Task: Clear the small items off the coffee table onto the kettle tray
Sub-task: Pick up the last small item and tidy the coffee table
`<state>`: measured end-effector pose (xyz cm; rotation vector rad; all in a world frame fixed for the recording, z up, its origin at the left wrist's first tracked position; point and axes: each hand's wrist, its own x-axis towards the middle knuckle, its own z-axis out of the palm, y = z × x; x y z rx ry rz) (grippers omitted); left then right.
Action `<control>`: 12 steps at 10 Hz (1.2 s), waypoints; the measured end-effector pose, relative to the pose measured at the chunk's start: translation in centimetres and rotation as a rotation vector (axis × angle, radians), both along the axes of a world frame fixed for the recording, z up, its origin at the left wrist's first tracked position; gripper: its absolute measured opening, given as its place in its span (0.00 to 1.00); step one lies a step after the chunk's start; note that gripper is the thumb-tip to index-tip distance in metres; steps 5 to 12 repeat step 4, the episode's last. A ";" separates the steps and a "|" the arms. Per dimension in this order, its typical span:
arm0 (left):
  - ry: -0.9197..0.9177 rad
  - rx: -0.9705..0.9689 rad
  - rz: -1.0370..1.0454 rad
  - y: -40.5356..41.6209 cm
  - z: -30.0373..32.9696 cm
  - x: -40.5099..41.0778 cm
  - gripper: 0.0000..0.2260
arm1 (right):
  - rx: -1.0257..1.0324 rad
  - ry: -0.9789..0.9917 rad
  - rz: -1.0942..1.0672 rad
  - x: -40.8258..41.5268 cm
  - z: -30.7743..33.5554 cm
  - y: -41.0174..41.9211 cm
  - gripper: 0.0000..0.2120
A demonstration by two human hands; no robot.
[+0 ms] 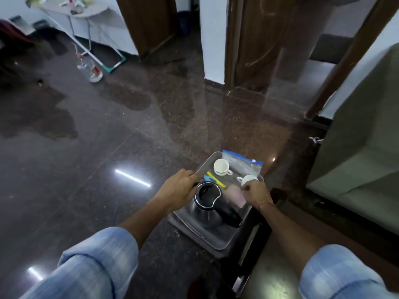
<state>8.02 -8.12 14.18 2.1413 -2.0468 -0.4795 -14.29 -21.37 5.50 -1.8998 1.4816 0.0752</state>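
Note:
A grey kettle tray [212, 244] sits between my hands, over the corner of a dark low table [262, 270]; whether it rests there I cannot tell. On it stand a steel kettle [207, 197] with a black handle, two white cups [222, 166] [250, 179], a blue-edged plastic bag [243, 164], yellow and blue sachets [216, 180] and a pink item [235, 197]. My left hand [177, 189] grips the tray's left rim beside the kettle. My right hand [256, 192] is closed on the right rim, next to the nearer cup.
Polished dark stone floor with wet patches spreads ahead and to the left. An olive-green upholstered piece [358, 156] fills the right side. A white pillar [212, 39] and wooden doors [259, 44] stand ahead. A mop [98, 58] and a folding table [86, 11] are far left.

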 end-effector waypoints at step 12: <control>0.091 -0.027 0.022 -0.1 -4.7 -2.4 0.18 | 0.046 0.171 0.118 2.0 -7.3 -0.6 0.11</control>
